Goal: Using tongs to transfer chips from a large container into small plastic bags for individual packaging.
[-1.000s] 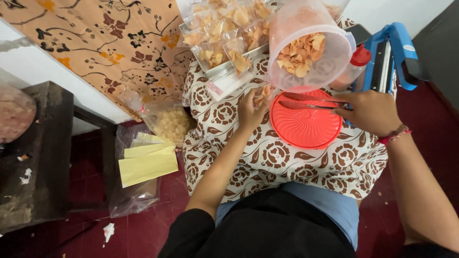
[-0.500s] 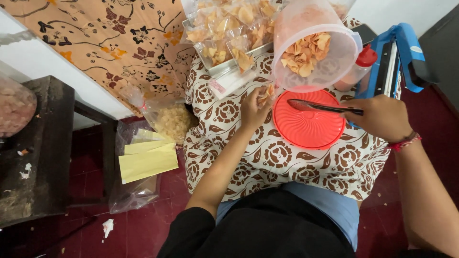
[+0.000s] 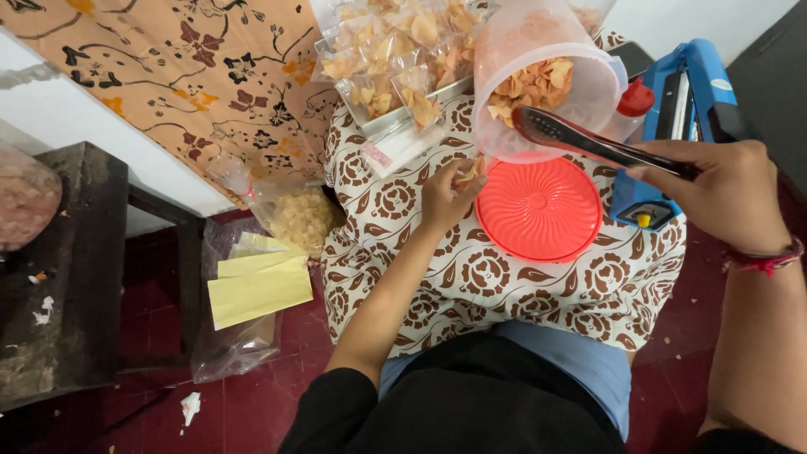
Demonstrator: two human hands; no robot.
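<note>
Dark red floor tiles ran under the seated person, with a clear bag of yellow paper slips lying on them to the left and a patterned brown-and-white cloth spread over the lap as a working surface in place of a bench. On that cloth sat a round red lid, flat and ribbed. The left hand rested just beside the lid's left edge, its fingers pinched nearly closed on a small clear packet of chips; the packet looked light, thin and crackly, so a gentle pinch at its open mouth would suit it, since the chips inside seemed brittle. The right hand was wrapped fully closed round the handle end of a pair of metal tongs, whose tip reached to the mouth of a tilted translucent bucket. Whether the tong tips held any chip could not be told. The tongs looked stiff and smooth, best held well back as they were. Loose orange chips lay inside the bucket, thin and easily crushed by my judgement. Beyond the left hand a tray of filled packets stood, and to the right a blue heat sealer with a red-capped bottle just beside it
</note>
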